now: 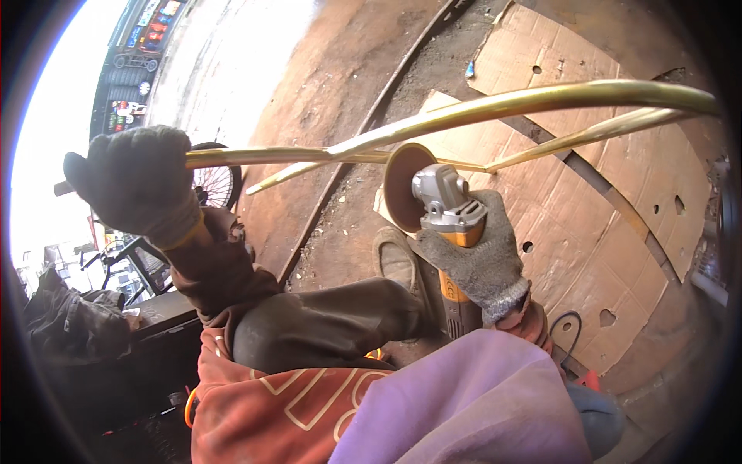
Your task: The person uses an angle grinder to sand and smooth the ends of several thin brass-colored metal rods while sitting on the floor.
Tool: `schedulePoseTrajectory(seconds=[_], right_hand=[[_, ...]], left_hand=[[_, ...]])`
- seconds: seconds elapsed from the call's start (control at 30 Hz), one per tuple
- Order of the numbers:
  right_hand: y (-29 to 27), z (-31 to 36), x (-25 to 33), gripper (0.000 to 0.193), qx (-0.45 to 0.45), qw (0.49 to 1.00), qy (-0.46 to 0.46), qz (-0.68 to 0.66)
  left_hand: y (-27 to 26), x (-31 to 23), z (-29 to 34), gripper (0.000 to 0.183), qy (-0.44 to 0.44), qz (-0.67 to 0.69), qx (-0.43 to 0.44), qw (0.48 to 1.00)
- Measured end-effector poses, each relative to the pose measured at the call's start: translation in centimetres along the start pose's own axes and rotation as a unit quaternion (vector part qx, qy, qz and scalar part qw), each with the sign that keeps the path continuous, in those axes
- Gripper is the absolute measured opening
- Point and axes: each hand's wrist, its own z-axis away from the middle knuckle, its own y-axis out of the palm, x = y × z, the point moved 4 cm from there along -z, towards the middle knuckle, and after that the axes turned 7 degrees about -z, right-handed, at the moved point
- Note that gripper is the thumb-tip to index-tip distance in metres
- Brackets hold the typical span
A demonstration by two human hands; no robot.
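My left hand (143,182), in a grey knit glove, is closed around one end of a bent, gold-coloured metal tube (541,99). The tube runs across in front of me, with lengths crossing near the middle and a rounded bend at the far right. In my right hand (483,255), also gloved, is an angle grinder (444,193) with a grey head and an orange-and-dark body. Its brown disc (406,185) stands on edge against or just in front of a tube length; whether they touch, I cannot tell. No sparks show.
Cardboard sheets (572,255) with holes cover the floor at the right. A dark metal strip (363,139) crosses the brown floor. Behind my left arm is a bicycle wheel (216,182). A dark cloth bundle (73,317) lies at the left. A black cord (570,336) loops near my right arm.
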Motion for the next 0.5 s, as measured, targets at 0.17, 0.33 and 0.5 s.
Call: schedulePoseTrajectory(seconds=[0.17,0.33,0.5], right_hand=[[1.4,0.6,1.6,0.062,0.025,0.998,0.010,-0.048],[0.0,1.1,-1.5,0.054,-0.013,0.981,0.089,-0.170],[-4.4,-0.4,-7.4,0.053,-0.101,0.972,0.154,-0.149]], left_hand=[[1.0,-0.3,-0.1,0.050,-0.012,-0.006,0.057,0.998],[-0.1,-0.7,0.1,0.046,-0.013,-0.026,0.119,0.992],[-3.0,-0.9,-0.4,0.039,0.018,-0.173,0.024,0.984]])
